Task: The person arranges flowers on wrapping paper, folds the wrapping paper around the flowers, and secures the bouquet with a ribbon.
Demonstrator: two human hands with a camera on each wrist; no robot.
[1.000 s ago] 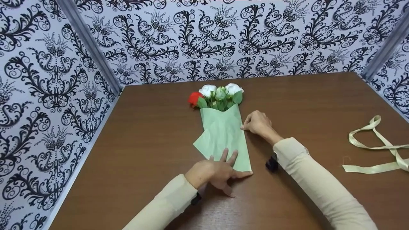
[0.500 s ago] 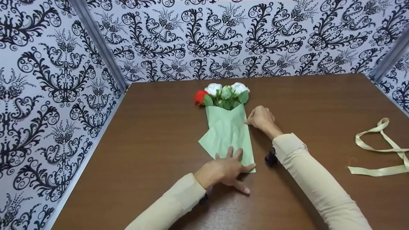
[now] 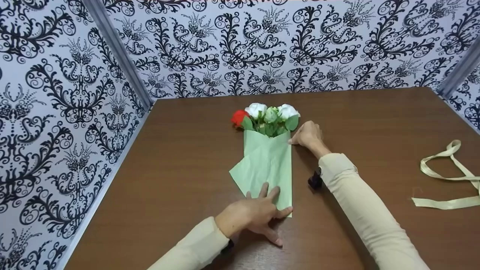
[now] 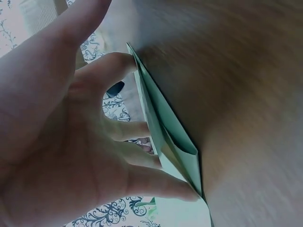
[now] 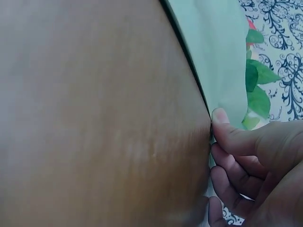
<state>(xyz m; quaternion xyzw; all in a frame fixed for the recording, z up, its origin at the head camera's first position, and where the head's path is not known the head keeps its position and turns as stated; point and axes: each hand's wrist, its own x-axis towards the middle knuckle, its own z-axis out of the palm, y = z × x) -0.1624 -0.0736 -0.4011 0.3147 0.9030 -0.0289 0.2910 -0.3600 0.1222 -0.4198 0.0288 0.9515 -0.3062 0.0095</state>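
Observation:
Light green wrapping paper [image 3: 268, 161] lies folded around a bunch of flowers, with a red flower [image 3: 239, 118], two white roses [image 3: 288, 111], a pale green bud [image 3: 271, 114] and leaves showing at its top. My left hand [image 3: 258, 213] presses the lower end of the paper with fingers spread and the thumb out over the table. In the left wrist view those fingertips rest along the layered bottom edge of the paper [image 4: 175, 137]. My right hand [image 3: 308, 135] pinches the upper right edge of the paper, its thumb [image 5: 220, 116] on top and the other fingers curled beneath.
A cream ribbon [image 3: 446, 203] lies loosely looped on the brown table [image 3: 180, 157] at the right. Patterned wall panels [image 3: 255, 45] stand behind and at both sides of the table.
My right hand has slid up the paper's right edge toward the flowers. That edge now stands straighter in the head view, and my left hand sits slightly lower.

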